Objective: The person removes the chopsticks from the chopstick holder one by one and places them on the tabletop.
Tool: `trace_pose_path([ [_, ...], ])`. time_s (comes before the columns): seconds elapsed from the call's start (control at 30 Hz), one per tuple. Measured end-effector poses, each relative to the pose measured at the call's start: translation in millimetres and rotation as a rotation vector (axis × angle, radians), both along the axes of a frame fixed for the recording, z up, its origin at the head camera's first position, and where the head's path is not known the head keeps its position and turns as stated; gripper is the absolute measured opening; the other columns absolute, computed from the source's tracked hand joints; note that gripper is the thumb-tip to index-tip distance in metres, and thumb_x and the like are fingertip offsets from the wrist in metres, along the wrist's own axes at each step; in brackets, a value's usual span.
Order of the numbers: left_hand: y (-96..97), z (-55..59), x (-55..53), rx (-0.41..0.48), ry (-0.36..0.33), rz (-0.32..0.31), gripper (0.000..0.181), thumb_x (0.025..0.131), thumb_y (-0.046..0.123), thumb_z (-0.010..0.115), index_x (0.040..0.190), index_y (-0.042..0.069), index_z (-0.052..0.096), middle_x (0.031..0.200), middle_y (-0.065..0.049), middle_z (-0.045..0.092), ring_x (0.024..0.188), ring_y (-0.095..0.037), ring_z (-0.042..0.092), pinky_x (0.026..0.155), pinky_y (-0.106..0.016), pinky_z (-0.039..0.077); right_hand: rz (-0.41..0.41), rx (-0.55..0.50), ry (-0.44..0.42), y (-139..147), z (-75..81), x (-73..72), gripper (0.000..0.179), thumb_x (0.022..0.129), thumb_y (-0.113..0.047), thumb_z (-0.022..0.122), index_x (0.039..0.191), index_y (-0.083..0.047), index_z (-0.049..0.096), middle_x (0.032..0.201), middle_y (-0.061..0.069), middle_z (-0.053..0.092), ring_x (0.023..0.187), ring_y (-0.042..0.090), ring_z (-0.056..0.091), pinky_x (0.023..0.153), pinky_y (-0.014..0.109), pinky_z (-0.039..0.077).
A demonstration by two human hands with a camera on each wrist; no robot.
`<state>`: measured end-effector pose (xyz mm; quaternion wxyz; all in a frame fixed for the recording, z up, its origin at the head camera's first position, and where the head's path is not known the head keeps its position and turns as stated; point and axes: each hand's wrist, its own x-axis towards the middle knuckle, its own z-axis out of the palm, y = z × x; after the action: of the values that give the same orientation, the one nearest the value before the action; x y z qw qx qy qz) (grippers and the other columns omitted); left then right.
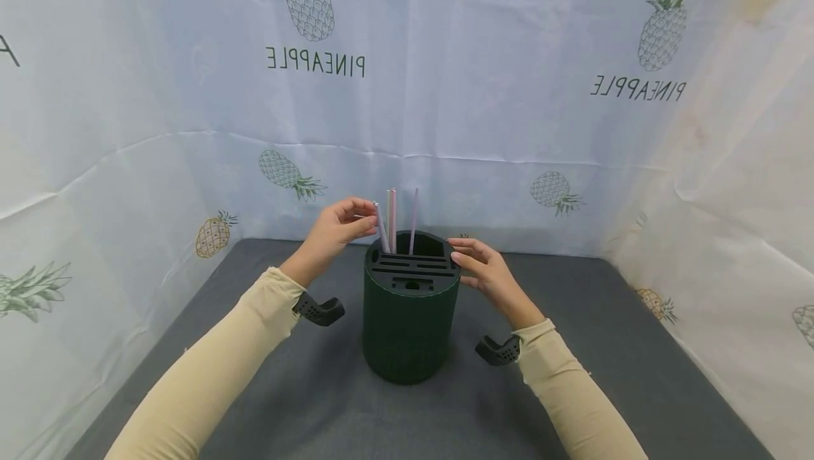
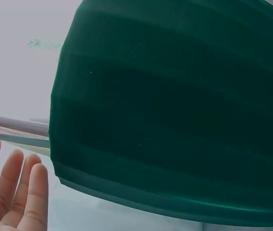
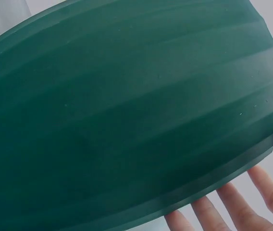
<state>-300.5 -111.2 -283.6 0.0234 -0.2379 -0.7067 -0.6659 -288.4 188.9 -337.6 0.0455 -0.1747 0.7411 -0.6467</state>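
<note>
A dark green ribbed holder [image 1: 410, 326] stands upright, its black slotted top [image 1: 413, 269] facing up. Several thin pastel straws rise from its open back section; a pink straw [image 1: 393, 216] is among them, and a lilac straw [image 1: 415, 220] leans apart to the right. My left hand [image 1: 343, 223] pinches a pale purple straw [image 1: 381, 228] near its upper end, thumb and index finger together. The other left fingers [image 2: 36, 192] are extended below the straws in the left wrist view. My right hand [image 1: 486, 269] rests against the holder's right side, thumb at the rim, fingers [image 3: 237, 204] fairly straight along the wall.
The holder stands on a dark grey tabletop [image 1: 286, 403]. Behind and at both sides hangs a pale cloth [image 1: 445, 92] printed with pineapples. A black wrist device [image 1: 321, 310] is on the left wrist, and another black device [image 1: 499, 352] on the right.
</note>
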Motion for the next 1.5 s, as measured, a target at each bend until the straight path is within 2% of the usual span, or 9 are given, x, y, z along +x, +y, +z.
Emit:
trace_pose_path([
  [0.27, 1.0, -1.1, -1.6, 0.005, -0.019, -0.021, 0.016, 0.096, 0.006, 0.059, 0.11, 0.001, 0.057, 0.106, -0.001, 0.06, 0.1, -0.012, 0.062, 0.096, -0.036, 0.053, 0.014, -0.018, -0.008, 0, 0.2, -0.1, 0.048, 0.099, -0.026, 0.057, 0.142, -0.008, 0.044, 0.145, 0.014, 0.04, 0.137, 0.031, 0.037, 0.107, 0.056, 0.04],
  [0.5, 1.7, 0.0, -3.0, 0.023, -0.022, -0.057, 0.011, 0.096, 0.005, 0.059, 0.106, 0.002, 0.057, 0.1, 0.001, 0.063, 0.098, -0.011, 0.064, 0.098, -0.041, 0.052, 0.019, -0.016, -0.004, 0, -0.2, -1.1, 0.048, 0.099, -0.025, 0.056, 0.142, -0.007, 0.044, 0.145, 0.015, 0.04, 0.136, 0.032, 0.037, 0.106, 0.056, 0.041],
  [0.63, 2.0, 1.4, -3.2, 0.039, -0.011, -0.07, 0.009, 0.096, 0.004, 0.058, 0.105, 0.003, 0.057, 0.097, 0.001, 0.064, 0.095, -0.011, 0.065, 0.093, -0.036, 0.055, 0.015, -0.009, 0.002, 1, 0.3, -1.1, 0.048, 0.099, -0.025, 0.057, 0.142, -0.007, 0.044, 0.145, 0.015, 0.041, 0.136, 0.032, 0.038, 0.106, 0.057, 0.041],
  [0.8, 2.5, 4.7, -3.1, 0.069, -0.01, -0.069, 0.008, 0.096, 0.002, 0.058, 0.103, 0.005, 0.056, 0.096, 0.001, 0.063, 0.094, -0.012, 0.066, 0.089, -0.034, 0.056, 0.008, 0.0, 0.004, 1, 0.2, -1.4, 0.047, 0.099, -0.025, 0.056, 0.141, -0.008, 0.045, 0.144, 0.015, 0.042, 0.136, 0.032, 0.038, 0.106, 0.056, 0.041],
  [0.97, 2.6, 13.4, -2.3, 0.11, 0.006, -0.053, 0.006, 0.095, 0.003, 0.059, 0.098, 0.008, 0.057, 0.093, 0.001, 0.063, 0.092, -0.013, 0.066, 0.088, -0.033, 0.057, 0.01, 0.001, 0.001, 1, -0.3, -1.0, 0.047, 0.099, -0.026, 0.057, 0.141, -0.008, 0.045, 0.145, 0.014, 0.041, 0.136, 0.032, 0.038, 0.106, 0.056, 0.041],
  [1.07, 0.4, 24.3, -0.6, 0.145, 0.054, -0.039, 0.007, 0.094, 0.005, 0.062, 0.097, 0.009, 0.059, 0.092, 0.0, 0.063, 0.09, -0.013, 0.066, 0.087, -0.033, 0.057, 0.014, -0.001, 0.0, 1, -0.3, -0.8, 0.049, 0.099, -0.026, 0.057, 0.142, -0.007, 0.044, 0.145, 0.015, 0.041, 0.137, 0.032, 0.037, 0.106, 0.057, 0.041],
  [1.17, -3.3, 41.1, 1.9, 0.191, 0.117, -0.014, 0.008, 0.092, 0.004, 0.064, 0.097, 0.009, 0.06, 0.092, -0.001, 0.065, 0.088, -0.013, 0.066, 0.084, -0.033, 0.058, 0.013, 0.001, -0.003, 1, 0.0, -0.7, 0.05, 0.099, -0.026, 0.057, 0.142, -0.007, 0.044, 0.145, 0.014, 0.041, 0.137, 0.032, 0.037, 0.106, 0.057, 0.041],
  [1.3, -9.9, 70.8, 6.5, 0.274, 0.206, 0.017, 0.01, 0.091, -0.001, 0.064, 0.097, 0.007, 0.06, 0.089, -0.001, 0.066, 0.084, -0.014, 0.067, 0.08, -0.031, 0.059, 0.006, -0.002, -0.008, 1, 0.1, -0.3, 0.049, 0.098, -0.027, 0.057, 0.142, -0.009, 0.044, 0.145, 0.013, 0.041, 0.137, 0.031, 0.037, 0.106, 0.057, 0.04],
  [1.5, -25.4, 119.4, 19.3, 0.51, 0.317, 0.027, 0.011, 0.087, -0.008, 0.065, 0.092, 0.001, 0.063, 0.084, -0.007, 0.068, 0.077, -0.018, 0.068, 0.073, -0.03, 0.06, 0.011, -0.002, -0.007, 2, -0.1, 1.1, 0.048, 0.098, -0.028, 0.058, 0.141, -0.01, 0.045, 0.145, 0.013, 0.041, 0.137, 0.031, 0.036, 0.106, 0.058, 0.04],
])
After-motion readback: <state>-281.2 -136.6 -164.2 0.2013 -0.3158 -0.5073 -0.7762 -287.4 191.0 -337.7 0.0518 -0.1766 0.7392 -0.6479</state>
